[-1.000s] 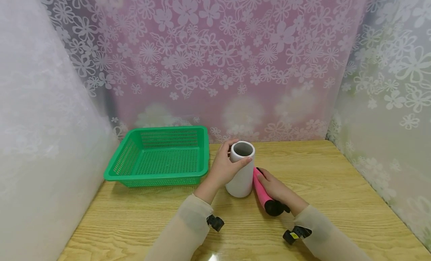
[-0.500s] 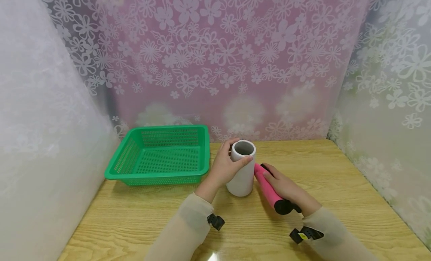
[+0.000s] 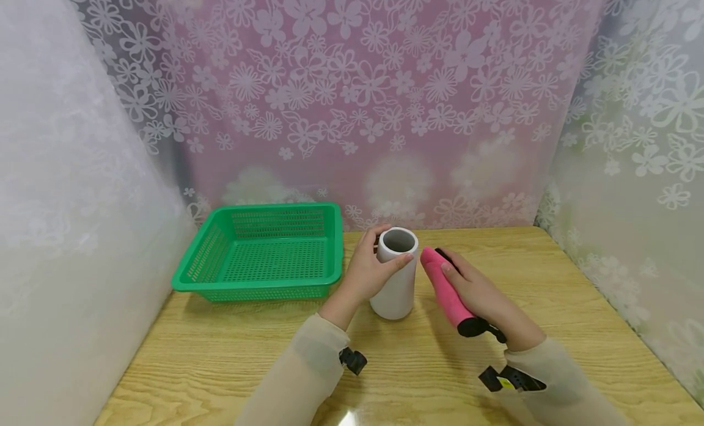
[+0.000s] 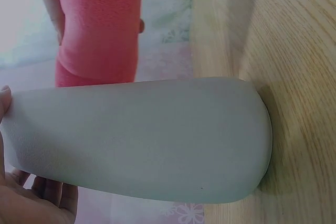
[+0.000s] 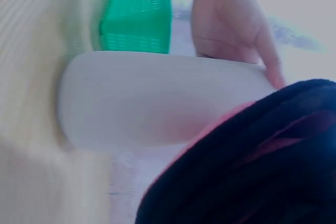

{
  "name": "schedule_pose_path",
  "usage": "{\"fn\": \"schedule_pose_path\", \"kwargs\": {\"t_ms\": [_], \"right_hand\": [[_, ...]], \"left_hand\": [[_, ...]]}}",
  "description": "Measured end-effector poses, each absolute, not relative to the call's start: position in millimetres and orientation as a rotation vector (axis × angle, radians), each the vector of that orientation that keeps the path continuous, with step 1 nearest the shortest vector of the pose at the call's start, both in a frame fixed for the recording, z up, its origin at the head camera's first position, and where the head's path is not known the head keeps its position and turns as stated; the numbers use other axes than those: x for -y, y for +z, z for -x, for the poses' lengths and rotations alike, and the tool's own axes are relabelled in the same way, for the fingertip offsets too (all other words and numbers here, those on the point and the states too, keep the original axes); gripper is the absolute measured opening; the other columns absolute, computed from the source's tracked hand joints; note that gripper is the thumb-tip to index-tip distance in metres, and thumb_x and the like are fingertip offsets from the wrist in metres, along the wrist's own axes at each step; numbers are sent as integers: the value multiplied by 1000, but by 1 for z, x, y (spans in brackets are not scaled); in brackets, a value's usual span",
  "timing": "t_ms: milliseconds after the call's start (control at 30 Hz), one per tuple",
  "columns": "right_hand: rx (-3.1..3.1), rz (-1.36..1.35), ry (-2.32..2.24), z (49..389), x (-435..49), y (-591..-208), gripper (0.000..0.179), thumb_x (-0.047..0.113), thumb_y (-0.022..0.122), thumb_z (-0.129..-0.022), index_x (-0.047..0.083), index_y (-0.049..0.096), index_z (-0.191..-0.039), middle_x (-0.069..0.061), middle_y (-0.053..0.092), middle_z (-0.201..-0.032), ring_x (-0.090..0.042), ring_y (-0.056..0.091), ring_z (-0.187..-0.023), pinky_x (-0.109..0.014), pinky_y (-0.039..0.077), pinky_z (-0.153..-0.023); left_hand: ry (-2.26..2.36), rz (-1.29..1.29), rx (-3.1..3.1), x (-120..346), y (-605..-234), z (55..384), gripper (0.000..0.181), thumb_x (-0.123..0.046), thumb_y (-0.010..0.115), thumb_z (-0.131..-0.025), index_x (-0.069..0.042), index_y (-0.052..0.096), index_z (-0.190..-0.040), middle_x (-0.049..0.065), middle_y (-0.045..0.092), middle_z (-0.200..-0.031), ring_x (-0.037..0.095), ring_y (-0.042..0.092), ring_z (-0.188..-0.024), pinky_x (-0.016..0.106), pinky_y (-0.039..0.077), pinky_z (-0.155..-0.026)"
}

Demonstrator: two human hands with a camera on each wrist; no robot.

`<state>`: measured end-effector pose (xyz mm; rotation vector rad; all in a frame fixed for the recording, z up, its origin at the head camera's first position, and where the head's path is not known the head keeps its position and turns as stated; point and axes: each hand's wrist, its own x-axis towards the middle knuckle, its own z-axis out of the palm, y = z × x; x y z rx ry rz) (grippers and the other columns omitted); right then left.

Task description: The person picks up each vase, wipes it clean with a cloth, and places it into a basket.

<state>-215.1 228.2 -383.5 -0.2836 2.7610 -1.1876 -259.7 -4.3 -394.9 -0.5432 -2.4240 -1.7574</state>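
Note:
On the wooden table stands a tall white vase (image 3: 393,294), upright with its round mouth up. My left hand (image 3: 365,272) grips it near the rim, thumb on the near side and fingers behind. To its right, my right hand (image 3: 484,294) holds a pink fuzzy roll (image 3: 447,291) with a black end, tilted and above the table. A small gap separates roll and vase in the head view. The right wrist view shows dark folds (image 3: 470,326) at the roll's end; its exact kind is unclear. My right fingers are partly hidden behind the roll.
A green plastic basket (image 3: 275,261) with perforated walls stands left of the vase, nothing visible inside. A flowered curtain (image 3: 357,108) hangs behind the wooden table (image 3: 264,359), with pale sheets along both sides.
My right hand has lifted the pink roll and moved it right, away from the vase's side. My left hand stays on the vase, which has hardly moved.

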Motion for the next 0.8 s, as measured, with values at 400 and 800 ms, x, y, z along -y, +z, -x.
{"fn": "schedule_pose_path", "kwargs": {"t_ms": [400,800], "right_hand": [[-2822,387,-1387,211,-228,-353,62,41,32,-109,14,13,-162,-25,47,-130,-31,54,-96,-41,46,-79],[-3001,432,-1489,215,-207,-344,59,40,34,-109,24,16,-162,-23,50,-126,-33,55,-94,-45,45,-80]], "left_hand": [[-1753,536,2425,4,-394,259,72,-49,78,-85,-27,46,-145,-1,48,-141,21,54,-117,43,50,-94],[-1748,524,2427,3,-395,259,74,-49,78,-85,-26,45,-146,0,49,-139,20,54,-117,42,51,-94]]}}
